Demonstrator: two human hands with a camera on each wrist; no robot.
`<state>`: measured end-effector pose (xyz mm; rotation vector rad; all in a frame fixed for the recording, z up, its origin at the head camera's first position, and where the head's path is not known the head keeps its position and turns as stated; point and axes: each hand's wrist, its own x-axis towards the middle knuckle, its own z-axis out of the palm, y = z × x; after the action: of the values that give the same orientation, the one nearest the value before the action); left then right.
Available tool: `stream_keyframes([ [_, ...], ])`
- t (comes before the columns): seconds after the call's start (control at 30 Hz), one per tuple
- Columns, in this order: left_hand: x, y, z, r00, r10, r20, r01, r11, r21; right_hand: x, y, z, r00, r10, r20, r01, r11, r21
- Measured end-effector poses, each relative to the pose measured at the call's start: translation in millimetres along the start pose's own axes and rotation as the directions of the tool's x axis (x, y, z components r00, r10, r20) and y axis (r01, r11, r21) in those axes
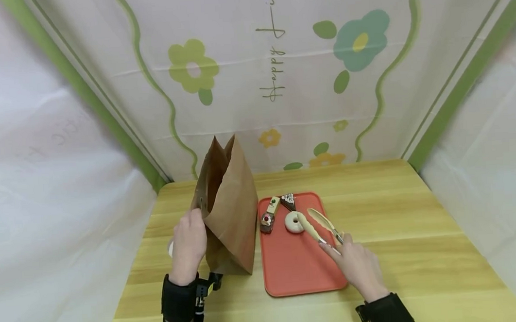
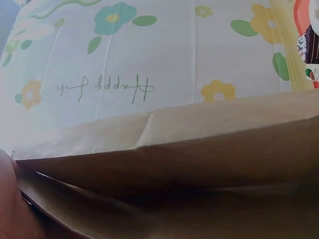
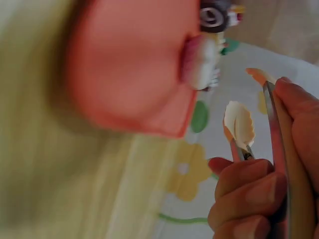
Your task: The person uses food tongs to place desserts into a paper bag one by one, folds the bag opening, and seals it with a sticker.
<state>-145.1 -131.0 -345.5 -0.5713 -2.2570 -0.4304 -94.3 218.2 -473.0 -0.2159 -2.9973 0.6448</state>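
A brown paper bag (image 1: 236, 211) stands upright with its mouth open, left of a red tray (image 1: 300, 270). My left hand (image 1: 189, 237) grips the bag's near rim; the left wrist view looks across that opening, with the hand (image 2: 15, 204) at the lower left edge. In my right hand (image 1: 359, 265) are tongs (image 1: 324, 225) with cream tips spread apart. One tip overlaps the right side of a white doughnut (image 1: 293, 222) on the tray. The right wrist view shows fingers (image 3: 249, 191) curled round the metal arms of the tongs.
Toward the tray's far left lie a chocolate cake piece with a red topping (image 1: 267, 221), a pale cake piece (image 1: 273, 205) and a dark cake wedge (image 1: 288, 201). Behind the wooden table (image 1: 404, 270) hangs a flowered white cloth (image 1: 246, 113); pale sheets flank both sides.
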Motion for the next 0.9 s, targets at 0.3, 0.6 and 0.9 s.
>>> stream_keyframes([
  [0.3, -2.3, -3.8, 3.5, 0.998, 0.033, -0.055, -0.033, 0.999, 0.012, -3, 13, 27, 0.997, 0.007, 0.077, -0.003, 0.999, -0.054],
  [0.6, 1.1, -3.3, 2.5, 1.0, -0.01, -0.023, 0.009, 0.999, -0.042, -1, 9, 37, 0.985, -0.13, -0.11, 0.114, 0.983, -0.144],
  [0.9, -0.8, -7.3, 6.0, 0.997, 0.028, -0.072, -0.03, 0.999, -0.02, 11, -3, 47, 0.797, -0.479, -0.368, 0.304, 0.845, -0.441],
])
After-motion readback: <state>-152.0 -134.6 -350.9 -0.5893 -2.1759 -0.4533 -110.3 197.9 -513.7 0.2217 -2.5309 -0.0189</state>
